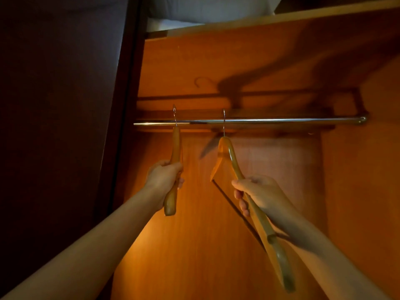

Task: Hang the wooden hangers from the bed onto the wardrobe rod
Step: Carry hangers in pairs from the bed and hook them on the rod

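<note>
A chrome wardrobe rod (281, 120) runs across the open wardrobe. My left hand (163, 177) grips one wooden hanger (175, 148) seen edge-on; its metal hook crosses the rod near the left end. My right hand (257, 190) grips the arm of a second wooden hanger (229, 152), held at a slant, with its hook crossing the rod a little further right. Whether either hook bears on the rod I cannot tell. The second hanger's lower arm runs down past my right wrist.
The wardrobe's wooden back panel (216, 245) is lit orange. A dark door edge (127, 105) stands at the left. A shelf (281, 18) above the rod holds a white pillow (205, 7). The rod's right end meets a bracket (363, 119) on the side wall.
</note>
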